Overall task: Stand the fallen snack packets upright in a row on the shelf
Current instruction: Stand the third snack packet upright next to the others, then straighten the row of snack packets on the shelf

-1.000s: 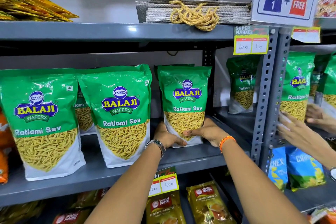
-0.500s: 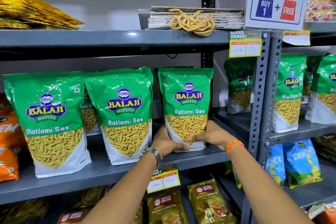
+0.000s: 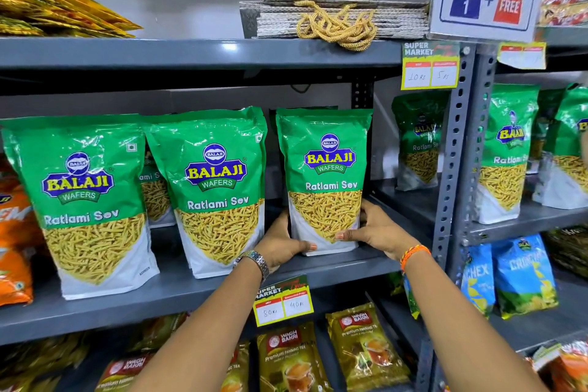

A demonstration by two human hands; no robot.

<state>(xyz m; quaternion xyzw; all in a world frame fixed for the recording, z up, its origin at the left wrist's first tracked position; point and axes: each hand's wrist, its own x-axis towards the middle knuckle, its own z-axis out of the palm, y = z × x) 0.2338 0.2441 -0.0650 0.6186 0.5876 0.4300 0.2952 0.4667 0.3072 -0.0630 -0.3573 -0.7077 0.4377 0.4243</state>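
Note:
Three green Balaji Ratlami Sev packets stand upright in a row on the grey middle shelf (image 3: 178, 294). The right packet (image 3: 326, 165) is held at its base from both sides: my left hand (image 3: 281, 243) grips its lower left edge, my right hand (image 3: 374, 227) its lower right edge. The middle packet (image 3: 211, 181) and the left packet (image 3: 82, 197) stand free, leaning slightly. Another green packet (image 3: 156, 197) stands behind them, partly hidden. One more green packet (image 3: 418, 149) stands further back on the right of the same shelf.
A grey perforated upright (image 3: 451, 169) divides this bay from the right one, where more green packets (image 3: 506, 156) stand. Orange packets (image 3: 12, 242) sit at the far left. Tea packets (image 3: 362, 350) fill the shelf below. A price tag (image 3: 283, 301) hangs on the shelf edge.
Both hands stay on the base of the right packet, which stands a little straighter. Another person's hands, seen at the right bay one second ago, are gone.

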